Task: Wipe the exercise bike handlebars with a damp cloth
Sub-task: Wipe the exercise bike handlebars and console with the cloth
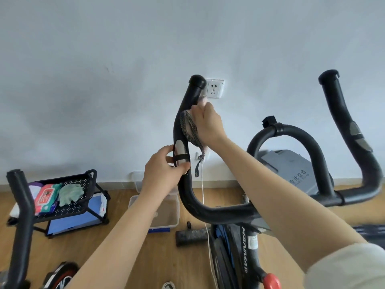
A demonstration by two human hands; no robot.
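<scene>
The black exercise bike handlebars (pixel 218 212) fill the middle and right, with one upright horn on the left and another on the far right (pixel 341 113). My right hand (pixel 208 124) is closed on a grey patterned cloth (pixel 190 130), pressed against the upper part of the left horn just below its end cap. A corner of the cloth hangs down beside the bar. My left hand (pixel 164 172) grips the same horn lower down, at the silver pulse sensor (pixel 180 150).
A wall socket (pixel 214 88) sits behind the left horn, with a white cable running down to the floor. On the wooden floor stand a black rack (pixel 83 207) holding wipes and a green cloth, a clear plastic box (pixel 164 209), and a grey bin (pixel 291 170). Another bike's handlebar (pixel 18 215) rises at far left.
</scene>
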